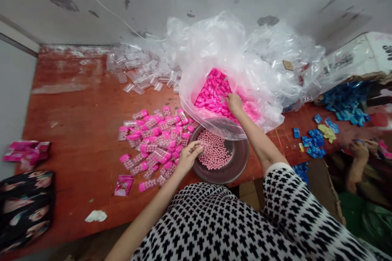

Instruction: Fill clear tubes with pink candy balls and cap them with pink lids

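My left hand (188, 155) is curled at the left rim of a metal bowl (235, 169) of small pink beads (214, 154), fingers closed round a small clear tube. My right hand (234, 104) reaches into a clear plastic bag (214, 55) and pinches among the pink caps (212, 94) inside. Left of the bowl lies a heap of filled tubes with pink caps (156, 144) on the red-brown table (79, 130).
Empty clear tubes (137, 73) are piled at the back near the wall. Blue packets (315, 140) and a box of them (349, 98) lie to the right, where another person's hands (363, 151) work. Pink wrappers (26, 153) and a floral cloth (24, 208) sit at the left.
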`<act>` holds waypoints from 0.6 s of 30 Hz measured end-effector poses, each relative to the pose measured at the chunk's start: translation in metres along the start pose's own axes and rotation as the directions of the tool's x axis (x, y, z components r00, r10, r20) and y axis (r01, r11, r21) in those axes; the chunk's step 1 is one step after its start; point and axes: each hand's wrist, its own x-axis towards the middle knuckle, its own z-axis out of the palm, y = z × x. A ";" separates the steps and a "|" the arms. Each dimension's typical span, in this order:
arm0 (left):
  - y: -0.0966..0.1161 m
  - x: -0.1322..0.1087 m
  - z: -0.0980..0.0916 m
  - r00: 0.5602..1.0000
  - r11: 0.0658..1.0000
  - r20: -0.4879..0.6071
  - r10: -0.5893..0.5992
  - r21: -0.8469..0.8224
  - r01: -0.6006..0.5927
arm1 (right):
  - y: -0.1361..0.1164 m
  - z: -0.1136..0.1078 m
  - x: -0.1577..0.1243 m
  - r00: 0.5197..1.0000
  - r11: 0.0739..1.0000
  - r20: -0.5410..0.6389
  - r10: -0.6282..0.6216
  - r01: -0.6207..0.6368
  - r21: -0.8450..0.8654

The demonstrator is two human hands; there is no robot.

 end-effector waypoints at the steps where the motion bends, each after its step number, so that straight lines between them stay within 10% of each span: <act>1: 0.000 0.001 -0.001 1.000 1.000 -0.006 -0.010 -0.012 0.010 | -0.001 0.005 0.011 0.999 0.998 0.020 0.026 -0.025 -0.064; 10: 0.001 0.016 -0.006 0.995 0.998 -0.094 -0.044 -0.045 0.040 | 0.004 0.020 0.025 0.993 0.948 0.109 -0.041 0.073 -0.310; 18: 0.016 0.012 -0.004 0.995 0.997 -0.064 0.072 -0.031 -0.075 | 0.021 -0.007 0.006 0.999 0.986 0.025 0.047 -0.050 0.159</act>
